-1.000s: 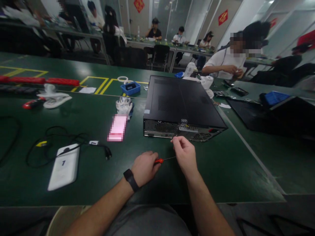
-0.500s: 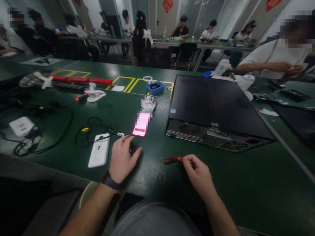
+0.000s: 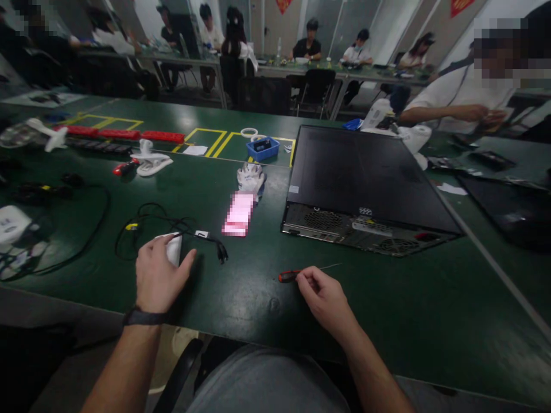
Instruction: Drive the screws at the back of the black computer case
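Note:
My left hand (image 3: 160, 274) is over a white power bank (image 3: 174, 250), thumb spread away from the fingers; most of the power bank is hidden beneath it. Beside it runs a black cable (image 3: 172, 219) with a white tag and dark plugs. My right hand (image 3: 322, 293) pinches a red and black screwdriver (image 3: 289, 276) where its handle meets the shaft; the handle points left and the thin shaft points right, low over the green table (image 3: 245, 304). Behind the right hand a black computer case (image 3: 357, 172) lies on its side, its rear panel facing me.
A lit phone (image 3: 239, 215) lies by a white glove (image 3: 250, 178). Farther back are a blue tray (image 3: 262, 149), red bars (image 3: 120, 135) and a white clamp-like stand (image 3: 150, 160). Black cables (image 3: 92, 229) spread at left. A co-worker (image 3: 460, 97) sits at the far right.
My left hand has moved left from the cable's plugs onto the power bank, uncovering the plugs. My right hand has shifted along the screwdriver towards its handle. The view has turned slightly right.

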The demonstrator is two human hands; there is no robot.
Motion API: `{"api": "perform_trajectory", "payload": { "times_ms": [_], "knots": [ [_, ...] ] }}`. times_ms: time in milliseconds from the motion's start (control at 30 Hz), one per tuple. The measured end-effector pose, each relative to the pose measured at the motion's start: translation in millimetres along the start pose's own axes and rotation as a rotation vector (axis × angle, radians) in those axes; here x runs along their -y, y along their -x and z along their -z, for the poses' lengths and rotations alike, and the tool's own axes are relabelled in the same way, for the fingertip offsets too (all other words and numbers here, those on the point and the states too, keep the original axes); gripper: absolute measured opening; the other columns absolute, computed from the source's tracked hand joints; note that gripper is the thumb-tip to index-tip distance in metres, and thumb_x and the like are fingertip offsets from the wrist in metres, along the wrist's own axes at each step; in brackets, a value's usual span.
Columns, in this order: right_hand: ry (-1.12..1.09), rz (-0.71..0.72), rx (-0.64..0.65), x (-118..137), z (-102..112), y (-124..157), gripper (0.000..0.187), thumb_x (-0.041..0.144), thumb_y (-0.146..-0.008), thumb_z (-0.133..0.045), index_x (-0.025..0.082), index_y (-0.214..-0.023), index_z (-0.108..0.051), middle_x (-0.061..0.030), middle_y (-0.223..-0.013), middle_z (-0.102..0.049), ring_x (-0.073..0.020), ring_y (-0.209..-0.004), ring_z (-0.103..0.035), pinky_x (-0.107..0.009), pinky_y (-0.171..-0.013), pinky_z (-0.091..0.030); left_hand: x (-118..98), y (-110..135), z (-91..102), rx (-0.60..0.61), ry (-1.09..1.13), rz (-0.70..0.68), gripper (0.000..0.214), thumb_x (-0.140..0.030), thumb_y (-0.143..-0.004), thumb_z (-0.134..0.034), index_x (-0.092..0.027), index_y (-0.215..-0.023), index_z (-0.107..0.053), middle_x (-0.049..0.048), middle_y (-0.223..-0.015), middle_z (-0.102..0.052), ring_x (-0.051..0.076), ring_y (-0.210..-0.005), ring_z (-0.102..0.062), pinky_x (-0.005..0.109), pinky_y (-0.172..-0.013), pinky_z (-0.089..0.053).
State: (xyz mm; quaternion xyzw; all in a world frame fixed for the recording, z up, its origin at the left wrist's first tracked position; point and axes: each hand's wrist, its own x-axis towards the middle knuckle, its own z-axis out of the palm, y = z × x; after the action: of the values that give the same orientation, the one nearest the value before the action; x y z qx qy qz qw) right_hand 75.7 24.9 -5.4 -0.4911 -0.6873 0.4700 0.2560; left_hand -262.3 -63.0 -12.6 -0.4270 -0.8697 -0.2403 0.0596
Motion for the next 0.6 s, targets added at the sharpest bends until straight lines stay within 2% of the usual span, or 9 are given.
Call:
{"api": "perform_trajectory", "payload": {
  "times_ms": [233,433,600],
  "knots": [
    [-0.004,-0.02,-0.032,-12,3,3,0.028,0.047,-0.097,-0.055,0.022,-0.087,-0.066,0.004,-0.069,-0.054,-0.0122,-0.064,-0.048,-0.025,-0.061,-0.037,-1,-9,1.9,0.028,0.015,-0.001,0.067,-0.059,-0.086,-0.056,-0.011,-0.132,-0.06,0.0233,-0.131,-0.06,0.044,-0.135,-0.051,0.059,-0.112,-0.047],
    [-0.046,-0.037,-0.014,-10,4,1,0.028,0.046,-0.096,-0.055,0.023,-0.085,-0.064,0.004,-0.069,-0.053,-0.0122,-0.064,-0.047,-0.025,-0.059,-0.036,-6,-12,-1.7,0.014,-0.001,0.013,0.054,-0.049,-0.086,-0.065,-0.017,-0.128,-0.061,0.0164,-0.132,-0.063,0.041,-0.136,-0.053,0.057,-0.112,-0.049],
    [0.0,-0.033,-0.016,-7,5,-1,0.027,0.045,-0.097,-0.052,0.023,-0.086,-0.063,0.003,-0.07,-0.057,-0.0126,-0.064,-0.051,-0.026,-0.061,-0.039,-17,-8,-0.5,0.004,0.005,-0.014,0.053,-0.047,-0.086,-0.066,-0.016,-0.129,-0.062,0.0158,-0.13,-0.064,0.04,-0.136,-0.054,0.055,-0.113,-0.049]
  ]
}}
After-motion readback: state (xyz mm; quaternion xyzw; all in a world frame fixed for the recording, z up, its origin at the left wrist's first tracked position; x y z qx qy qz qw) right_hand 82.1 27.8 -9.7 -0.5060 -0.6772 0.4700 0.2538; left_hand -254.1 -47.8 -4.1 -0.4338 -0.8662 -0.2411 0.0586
